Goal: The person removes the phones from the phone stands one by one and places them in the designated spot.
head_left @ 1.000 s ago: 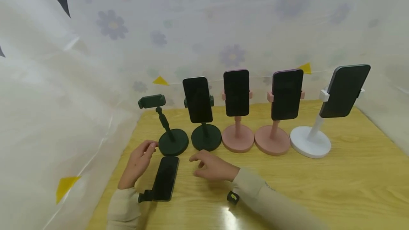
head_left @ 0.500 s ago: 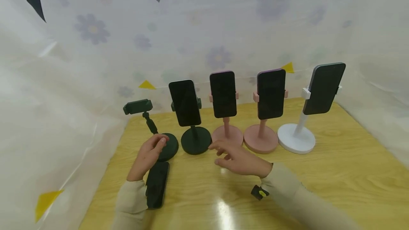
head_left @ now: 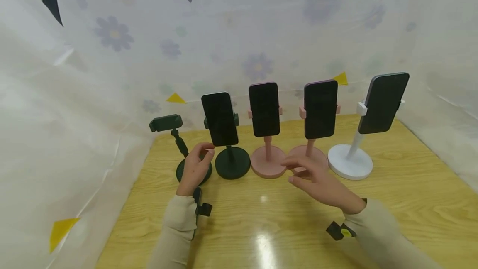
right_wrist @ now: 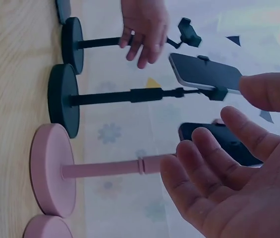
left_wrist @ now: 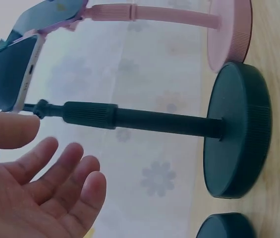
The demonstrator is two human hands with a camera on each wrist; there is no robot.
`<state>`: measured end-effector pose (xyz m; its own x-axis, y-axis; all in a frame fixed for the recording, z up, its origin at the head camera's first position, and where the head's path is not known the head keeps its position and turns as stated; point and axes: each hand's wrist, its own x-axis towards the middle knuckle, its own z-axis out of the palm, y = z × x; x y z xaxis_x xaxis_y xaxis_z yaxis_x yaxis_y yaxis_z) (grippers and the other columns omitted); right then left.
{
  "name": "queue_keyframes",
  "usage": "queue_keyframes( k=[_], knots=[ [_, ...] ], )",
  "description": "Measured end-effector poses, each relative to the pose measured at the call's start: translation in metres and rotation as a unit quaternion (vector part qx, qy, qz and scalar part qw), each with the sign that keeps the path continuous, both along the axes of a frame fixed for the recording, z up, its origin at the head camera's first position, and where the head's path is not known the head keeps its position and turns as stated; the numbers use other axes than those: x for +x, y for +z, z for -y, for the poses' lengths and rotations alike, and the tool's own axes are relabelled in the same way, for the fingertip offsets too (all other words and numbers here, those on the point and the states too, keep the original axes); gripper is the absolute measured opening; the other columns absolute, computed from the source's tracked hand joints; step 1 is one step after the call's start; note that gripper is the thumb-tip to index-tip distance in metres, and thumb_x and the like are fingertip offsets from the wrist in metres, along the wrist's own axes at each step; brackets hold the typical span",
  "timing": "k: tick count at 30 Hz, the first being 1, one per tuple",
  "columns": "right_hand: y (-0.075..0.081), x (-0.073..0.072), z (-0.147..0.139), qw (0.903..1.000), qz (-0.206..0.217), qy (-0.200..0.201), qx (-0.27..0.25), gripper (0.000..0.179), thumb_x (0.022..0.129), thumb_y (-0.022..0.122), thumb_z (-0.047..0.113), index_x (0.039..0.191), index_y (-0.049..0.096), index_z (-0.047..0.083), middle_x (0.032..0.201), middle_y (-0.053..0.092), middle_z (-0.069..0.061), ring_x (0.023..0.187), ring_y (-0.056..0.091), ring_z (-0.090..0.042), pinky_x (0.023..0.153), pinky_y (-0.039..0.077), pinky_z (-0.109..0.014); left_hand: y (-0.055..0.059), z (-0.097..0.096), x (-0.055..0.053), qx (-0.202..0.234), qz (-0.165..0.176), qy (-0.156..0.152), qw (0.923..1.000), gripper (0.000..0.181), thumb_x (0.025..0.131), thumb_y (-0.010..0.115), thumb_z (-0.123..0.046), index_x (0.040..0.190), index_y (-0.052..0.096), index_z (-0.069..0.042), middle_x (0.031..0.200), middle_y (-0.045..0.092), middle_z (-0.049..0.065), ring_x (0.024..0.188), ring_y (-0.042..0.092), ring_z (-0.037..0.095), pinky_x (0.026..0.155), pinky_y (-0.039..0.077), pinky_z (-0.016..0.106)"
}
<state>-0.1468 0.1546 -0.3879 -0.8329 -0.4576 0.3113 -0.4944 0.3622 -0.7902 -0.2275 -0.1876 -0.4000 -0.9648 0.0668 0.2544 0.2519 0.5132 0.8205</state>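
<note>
My left hand (head_left: 196, 167) hovers before the leftmost dark green phone stand (head_left: 166, 123), fingers loosely bent and holding nothing. That stand's clamp holds no phone. Just right of the hand, a second dark green stand (head_left: 232, 163) bears a phone (head_left: 220, 118); the left wrist view shows my fingers close beside its post (left_wrist: 164, 121). My right hand (head_left: 319, 179) is in front of the right pink stand (head_left: 320, 152), with relaxed fingers and nothing in them. Both this stand and the left pink stand (head_left: 267, 166) carry upright phones. Another phone (head_left: 197, 194) lies flat, mostly hidden beneath my left wrist.
A white stand (head_left: 350, 163) with a tilted phone (head_left: 384, 103) ends the row on the right. The stands' round bases sit close together along the back of the wooden table (head_left: 231, 227). Behind them hangs a flower-patterned sheet (head_left: 239, 32).
Both hands have moved right past the stands, the left one over the flat phone and the right one from the second green stand to the right pink one. The head view has shifted somewhat.
</note>
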Motion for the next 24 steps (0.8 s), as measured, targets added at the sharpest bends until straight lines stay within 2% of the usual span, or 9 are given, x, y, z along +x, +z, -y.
queue_keyframes(
  k=[5, 9, 14, 17, 21, 24],
  knots=[
    [0.006, 0.007, -0.015, 0.9992, -0.025, -0.022, -0.022, 0.033, 0.099, 0.058, 0.005, 0.131, 0.057, 0.011, 0.131, 0.053, -0.007, 0.113, 0.055, 0.003, 0.090, 0.055, -0.024, -0.007, -0.010, -0.010, 0.008, -0.005, 0.007, 0.9999, 0.034, 0.101, 0.057, -0.022, 0.133, 0.056, -0.011, 0.132, 0.061, 0.013, 0.117, 0.061, 0.030, 0.092, 0.051, 0.046],
    [0.008, 0.010, -0.021, 0.9988, -0.029, -0.034, -0.021, 0.035, 0.098, 0.058, 0.003, 0.133, 0.056, 0.009, 0.130, 0.056, 0.007, 0.112, 0.056, 0.007, 0.091, 0.054, -0.022, -0.010, -0.020, -0.021, 0.033, 0.000, 0.004, 0.9994, 0.037, 0.101, 0.057, -0.026, 0.136, 0.052, -0.014, 0.131, 0.060, 0.012, 0.121, 0.058, 0.028, 0.100, 0.049, 0.048],
    [0.006, 0.013, -0.026, 0.9986, -0.021, -0.037, -0.030, 0.036, 0.097, 0.058, -0.001, 0.133, 0.055, 0.004, 0.129, 0.052, 0.025, 0.112, 0.056, 0.010, 0.091, 0.052, -0.018, -0.013, -0.033, -0.032, 0.060, 0.023, 0.002, 0.9979, 0.049, 0.098, 0.062, -0.033, 0.141, 0.045, -0.016, 0.134, 0.056, 0.010, 0.126, 0.054, 0.029, 0.105, 0.047, 0.049],
    [0.006, 0.013, -0.028, 0.9985, -0.017, -0.034, -0.040, 0.035, 0.097, 0.057, -0.001, 0.133, 0.054, 0.001, 0.129, 0.051, 0.027, 0.113, 0.055, 0.010, 0.091, 0.052, -0.017, -0.016, -0.038, -0.038, 0.069, 0.019, 0.004, 0.9975, 0.056, 0.097, 0.064, -0.033, 0.144, 0.040, -0.015, 0.140, 0.053, 0.011, 0.129, 0.054, 0.032, 0.107, 0.044, 0.053],
    [0.005, 0.013, -0.030, 0.9984, -0.014, -0.032, -0.045, 0.036, 0.098, 0.056, -0.001, 0.133, 0.053, 0.001, 0.129, 0.051, 0.028, 0.113, 0.055, 0.009, 0.092, 0.052, -0.017, -0.019, -0.043, -0.047, 0.082, 0.007, -0.003, 0.9966, 0.060, 0.098, 0.063, -0.029, 0.149, 0.035, -0.015, 0.151, 0.044, 0.012, 0.138, 0.047, 0.033, 0.112, 0.039, 0.055],
    [0.005, 0.013, -0.030, 0.9982, -0.011, -0.028, -0.052, 0.036, 0.098, 0.056, -0.001, 0.133, 0.053, 0.001, 0.130, 0.051, 0.026, 0.113, 0.056, 0.008, 0.092, 0.052, -0.018, -0.019, -0.046, -0.053, 0.095, 0.019, -0.010, 0.9952, 0.057, 0.099, 0.061, -0.027, 0.149, 0.036, -0.014, 0.153, 0.041, 0.012, 0.143, 0.041, 0.031, 0.115, 0.036, 0.054]
  ],
)
